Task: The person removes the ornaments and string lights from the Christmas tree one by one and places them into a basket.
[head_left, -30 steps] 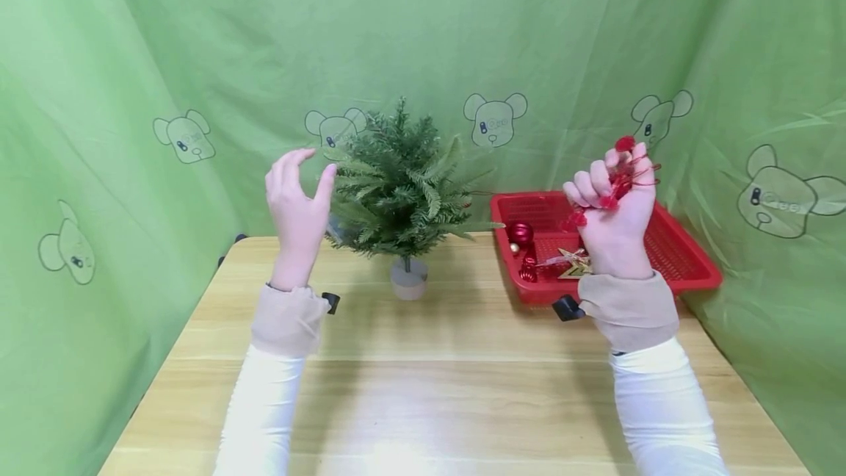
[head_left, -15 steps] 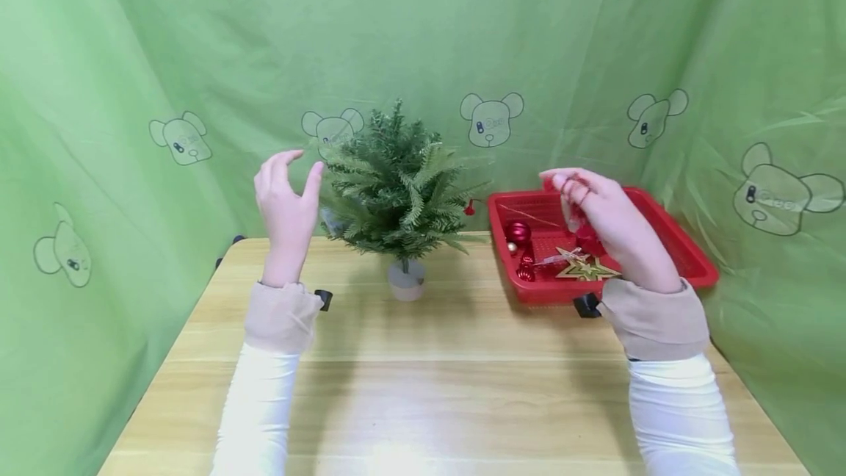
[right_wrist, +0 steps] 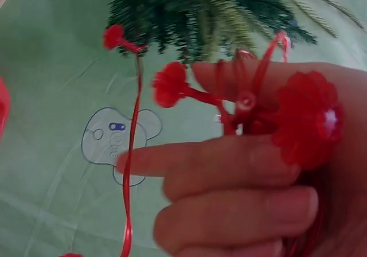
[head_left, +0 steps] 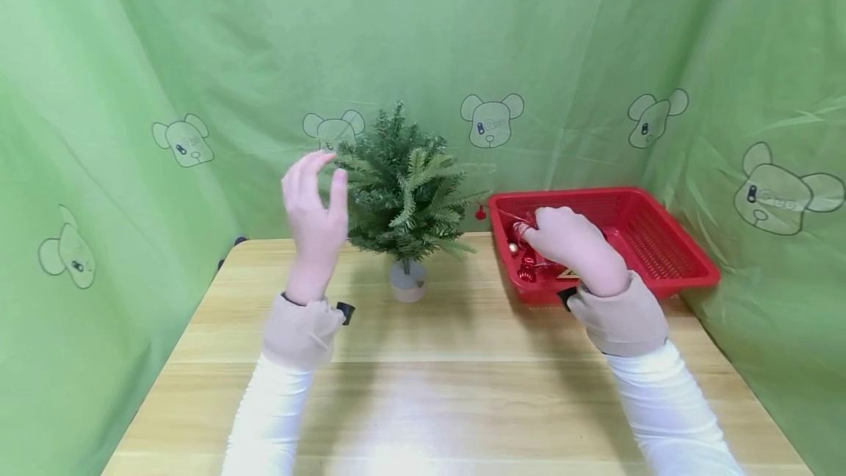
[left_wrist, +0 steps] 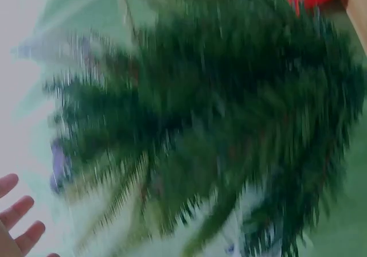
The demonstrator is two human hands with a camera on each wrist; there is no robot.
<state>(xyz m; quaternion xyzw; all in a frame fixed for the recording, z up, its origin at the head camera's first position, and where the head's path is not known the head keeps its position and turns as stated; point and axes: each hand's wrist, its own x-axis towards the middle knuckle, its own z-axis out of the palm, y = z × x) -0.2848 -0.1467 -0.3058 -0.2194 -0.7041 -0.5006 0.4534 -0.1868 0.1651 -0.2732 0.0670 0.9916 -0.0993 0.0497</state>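
Observation:
A small green Christmas tree [head_left: 403,189] stands upright on a pale round base [head_left: 407,282]. To its left, my left hand [head_left: 316,230] is raised with fingers loosely curved and thumb apart, holding nothing; in the left wrist view its fingertips [left_wrist: 17,211] show apart from the blurred branches. My right hand [head_left: 573,244], over the red basket, grips a bunched red string with red flower-shaped pieces [right_wrist: 308,119]. One strand runs from the hand toward the tree, and a small red flower piece [head_left: 481,213] on it hangs near the right branches. The strand's far end is hidden by foliage.
The red plastic basket [head_left: 687,259] stands at the table's back right. It holds a small pale ball [head_left: 513,248], ribbed red ornaments [head_left: 526,272] and a gold star [head_left: 567,273], mostly covered by my right hand. Green cloth [head_left: 410,28] surrounds the wooden table [head_left: 423,380].
My right hand has turned over from palm-up and moved down and left, bringing the gripped red string along. The flower piece by the tree has shifted slightly right. My left hand ends slightly further right.

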